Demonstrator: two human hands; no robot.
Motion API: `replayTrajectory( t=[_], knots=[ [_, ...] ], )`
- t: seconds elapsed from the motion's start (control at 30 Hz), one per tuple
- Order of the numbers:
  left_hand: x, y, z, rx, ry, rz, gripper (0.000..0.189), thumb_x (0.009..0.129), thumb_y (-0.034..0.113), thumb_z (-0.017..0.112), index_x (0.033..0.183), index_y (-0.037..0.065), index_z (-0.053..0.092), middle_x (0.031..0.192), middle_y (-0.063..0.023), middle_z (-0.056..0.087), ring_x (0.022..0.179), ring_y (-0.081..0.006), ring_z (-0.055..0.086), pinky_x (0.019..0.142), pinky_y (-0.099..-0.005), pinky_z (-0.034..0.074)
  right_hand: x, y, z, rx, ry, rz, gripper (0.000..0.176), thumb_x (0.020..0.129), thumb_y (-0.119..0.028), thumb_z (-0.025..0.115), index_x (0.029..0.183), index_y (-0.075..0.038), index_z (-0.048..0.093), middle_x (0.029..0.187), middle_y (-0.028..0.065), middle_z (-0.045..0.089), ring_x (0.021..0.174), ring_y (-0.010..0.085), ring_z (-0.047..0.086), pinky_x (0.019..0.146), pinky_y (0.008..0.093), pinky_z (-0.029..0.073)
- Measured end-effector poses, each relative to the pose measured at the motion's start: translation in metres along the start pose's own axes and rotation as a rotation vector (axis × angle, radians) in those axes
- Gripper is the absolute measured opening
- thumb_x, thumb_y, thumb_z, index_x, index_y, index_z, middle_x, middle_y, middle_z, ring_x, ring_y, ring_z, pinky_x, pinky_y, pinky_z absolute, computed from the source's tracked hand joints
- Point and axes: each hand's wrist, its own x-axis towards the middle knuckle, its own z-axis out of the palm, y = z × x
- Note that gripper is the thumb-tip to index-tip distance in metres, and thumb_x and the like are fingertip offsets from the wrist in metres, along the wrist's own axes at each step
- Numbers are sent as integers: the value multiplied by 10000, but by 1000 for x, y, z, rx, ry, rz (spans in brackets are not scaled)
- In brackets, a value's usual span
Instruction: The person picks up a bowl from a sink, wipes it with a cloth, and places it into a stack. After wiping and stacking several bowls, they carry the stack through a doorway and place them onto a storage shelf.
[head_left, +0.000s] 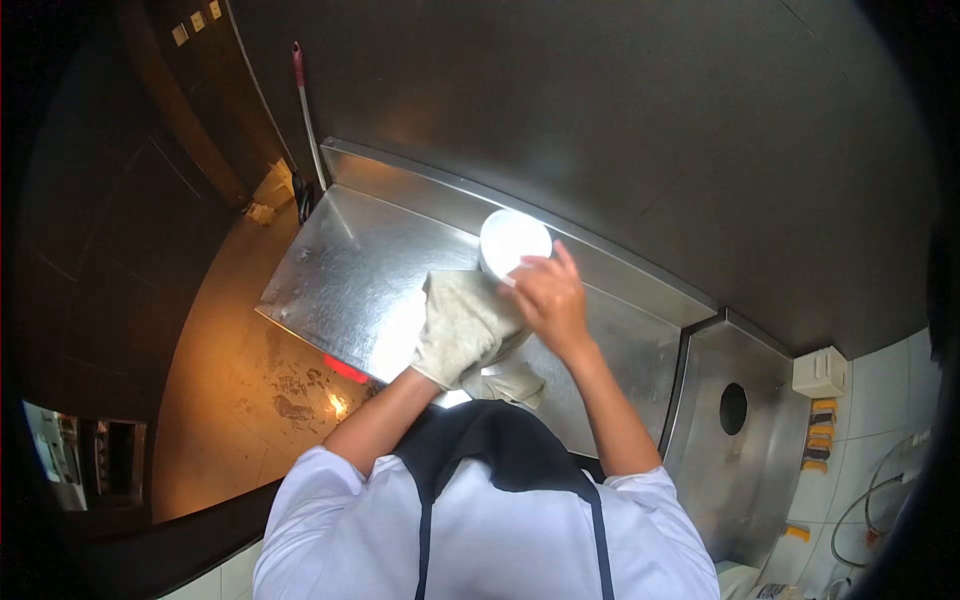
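Note:
A white round container [513,237], its top bright with glare, is at the back of the stainless steel counter [340,240], near the raised rear edge. My right hand [550,298] is at the container's near right side, thumb and fingers bent at its rim, with one finger lifted away. A pale grey cloth [465,318] covers my left hand [450,345], which is just left of my right hand and close to the container. The cloth hides the left fingers and hangs in folds toward my apron [490,440].
A long-handled tool with a red grip [298,65] leans at the counter's far left corner. Something red [345,368] shows below the front edge. To the right are a steel unit with a round dark hole [733,409] and a white box [820,373].

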Motion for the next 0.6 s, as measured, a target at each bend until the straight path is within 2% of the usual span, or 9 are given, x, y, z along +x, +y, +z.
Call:
replayTrajectory(
  t=[0.03, 0.1, 0.13, 0.27, 0.33, 0.4, 0.5, 0.57, 0.6],
  knots=[
    [-2, 24, -8, -44, 19, -53, 385, 868, 178, 691, 1183, 1, 559, 1130, -153, 648, 1022, -221, 652, 835, -378, 550, -3, -14, -9, 22, -17, -19, 350, 775, -360, 817, 1033, -130, 766, 1156, 99, 710, 1220, 297, 599, 1154, 566, 327],
    [-14, 63, -24, 278, 127, 86, 546, 845, 282, 753, 1249, -6, 525, 1160, -154, 649, 1092, -236, 640, 893, -392, 539, -12, -39, -21, 72, -51, -48, 513, 736, -408, 839, 1169, -153, 734, 1356, 133, 629, 1373, 333, 488, 1175, 573, 297],
    [-19, 70, -29, 386, 185, 148, 621, 834, 329, 778, 1280, -8, 508, 1174, -153, 649, 1120, -244, 634, 920, -399, 533, -21, -41, -21, 87, -66, 6, 913, 637, -496, 893, 1409, -133, 570, 1542, 179, 437, 1469, 369, 348, 1193, 545, 274],
    [-33, 52, -48, 459, 312, 236, 656, 803, 324, 807, 1283, -2, 501, 1190, -150, 638, 1131, -239, 621, 935, -394, 516, -71, -34, 40, 750, 125, 418, 1307, 586, -536, 926, 1551, 32, 252, 1530, 275, 407, 1472, 399, 325, 1194, 452, 292],
    [-40, 32, -69, 334, 371, 160, 675, 787, 322, 822, 1284, 1, 498, 1198, -148, 632, 1137, -237, 614, 942, -392, 508, -110, -37, 83, 744, -416, 715, 1088, 628, -405, 936, 1493, 2, 417, 1458, 228, 522, 1387, 340, 470, 1137, 409, 372],
    [-45, 17, -103, 131, 435, 33, 694, 771, 320, 836, 1286, 4, 495, 1206, -147, 626, 1142, -234, 608, 950, -389, 499, -179, -10, 161, 536, -695, 553, 652, 770, -248, 843, 1332, -29, 594, 1246, 144, 682, 1147, 295, 644, 990, 413, 476],
    [-52, 4, -157, -266, 538, -134, 723, 748, 317, 858, 1288, 8, 490, 1218, -145, 618, 1151, -230, 598, 961, -386, 487, -119, -37, 71, 952, -454, 781, 599, 817, -303, 801, 1267, 23, 577, 1209, 248, 646, 1205, 342, 596, 1044, 414, 452],
    [-53, -5, -176, -536, 558, -216, 743, 732, 315, 872, 1290, 11, 486, 1226, -143, 612, 1157, -228, 592, 969, -383, 478, -72, -55, 20, 1044, -286, 886, 544, 828, -247, 758, 1275, 2, 575, 1250, 195, 634, 1233, 279, 576, 1051, 405, 444],
    [-53, -9, -179, -653, 548, -259, 753, 724, 314, 879, 1290, 12, 484, 1230, -143, 609, 1159, -227, 588, 973, -382, 474, -51, -65, 11, 1088, -218, 713, 520, 828, -223, 743, 1269, -2, 576, 1260, 191, 627, 1249, 284, 567, 1058, 417, 440]
  ],
)
